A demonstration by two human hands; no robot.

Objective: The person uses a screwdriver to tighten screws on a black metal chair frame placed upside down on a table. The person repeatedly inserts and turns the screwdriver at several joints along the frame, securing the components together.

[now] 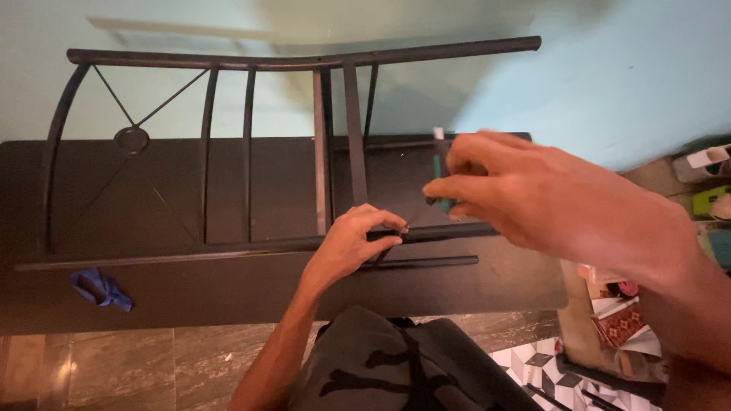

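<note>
Two hands (left (356, 237), right (525, 194)) grip one frame (228, 152)

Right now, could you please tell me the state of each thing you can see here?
Black metal frame: lying flat on the dark board.
Left hand: pinching the frame's lower rail.
Right hand: gripping a green-handled tool, upright.
Blue cloth: crumpled, untouched.

Left hand (352, 242) pinches black metal frame (228, 152); right hand (525, 194) holds green tool (440, 171)

Blue cloth (100, 289) on dark board (190, 297); boxes, perhaps (704, 164), far right.
</note>
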